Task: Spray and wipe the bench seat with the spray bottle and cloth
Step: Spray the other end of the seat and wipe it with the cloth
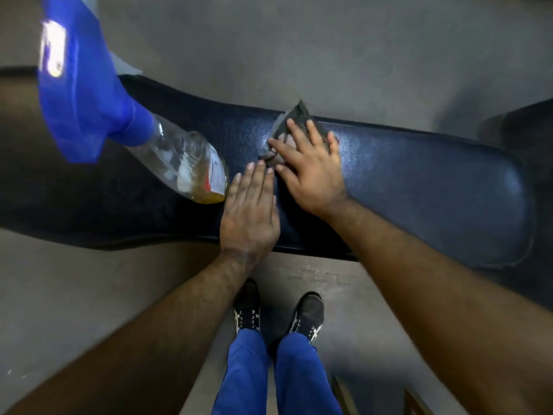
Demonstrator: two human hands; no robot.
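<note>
The desk [419,175] wears dark blue padded vinyl, pebbled and glossy where light strikes. The cloth [291,121] looks grey, matt and fibrous. The spray bottle [179,157] is clear smooth plastic with a glossy blue plastic head and paper label. The floor [329,55] is dull grey.

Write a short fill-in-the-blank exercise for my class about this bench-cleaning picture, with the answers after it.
1. The right hand presses the ____ flat on the bench.
2. The bottle has a ____ sprayer.
3. The left hand lies flat beside the bottle, holding ____.
4. The person's trousers are ____.

Answers: cloth; blue; nothing; blue
</note>
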